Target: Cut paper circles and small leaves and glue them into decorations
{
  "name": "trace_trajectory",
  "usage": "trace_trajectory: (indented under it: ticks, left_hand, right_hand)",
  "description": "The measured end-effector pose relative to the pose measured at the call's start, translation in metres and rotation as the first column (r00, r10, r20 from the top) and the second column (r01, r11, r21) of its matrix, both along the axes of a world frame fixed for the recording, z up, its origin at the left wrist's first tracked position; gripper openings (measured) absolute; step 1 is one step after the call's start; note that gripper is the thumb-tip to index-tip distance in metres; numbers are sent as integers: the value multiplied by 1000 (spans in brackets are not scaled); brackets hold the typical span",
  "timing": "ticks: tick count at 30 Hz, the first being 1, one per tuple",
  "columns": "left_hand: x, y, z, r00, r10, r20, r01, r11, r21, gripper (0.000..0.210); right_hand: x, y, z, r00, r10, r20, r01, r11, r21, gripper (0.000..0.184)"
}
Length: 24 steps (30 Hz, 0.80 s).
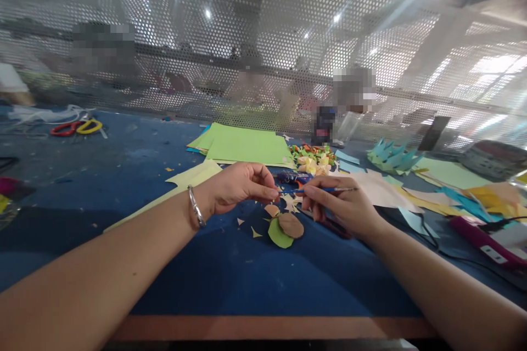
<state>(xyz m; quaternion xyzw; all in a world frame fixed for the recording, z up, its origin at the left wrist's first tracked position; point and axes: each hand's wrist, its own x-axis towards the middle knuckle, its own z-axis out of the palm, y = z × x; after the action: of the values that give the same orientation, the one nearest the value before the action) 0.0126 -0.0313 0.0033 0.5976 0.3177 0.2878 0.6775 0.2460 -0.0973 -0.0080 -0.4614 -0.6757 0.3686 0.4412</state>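
A thin blue stick [329, 190] runs level between my two hands above the table. My right hand [340, 205] is closed around it, thumb on top. At its left end, the thumb and fingers of my left hand [247, 186] are pinched together; any small piece inside that pinch is hidden. Below the hands lie a brown paper oval [291, 225] and, partly under it, a green paper disc [280, 235]. A small peach paper piece [272, 210] is beside them, among pointed paper scraps [256, 233].
Green paper sheets [247, 142] are stacked ahead, beside a pile of folded paper bits [315, 159]. Scissors [78, 127] lie far left. At right are a teal paper crown shape [393, 156], loose coloured sheets and a purple power strip [489, 241] with a black cable. Perforated metal [206, 60] stands behind.
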Motion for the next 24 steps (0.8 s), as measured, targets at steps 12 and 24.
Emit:
trace_trajectory:
  ticks: [12, 24]
  left_hand:
    - [-6, 1, 7, 1000, -19, 17, 20, 997, -79, 29]
    - [-3, 2, 4, 998, -40, 48, 44, 995, -91, 45]
  right_hand:
    - [1, -1, 0, 1000, 11, -10, -11, 1000, 7, 36]
    - [1, 0, -3, 998, -16, -57, 13, 998, -58, 31]
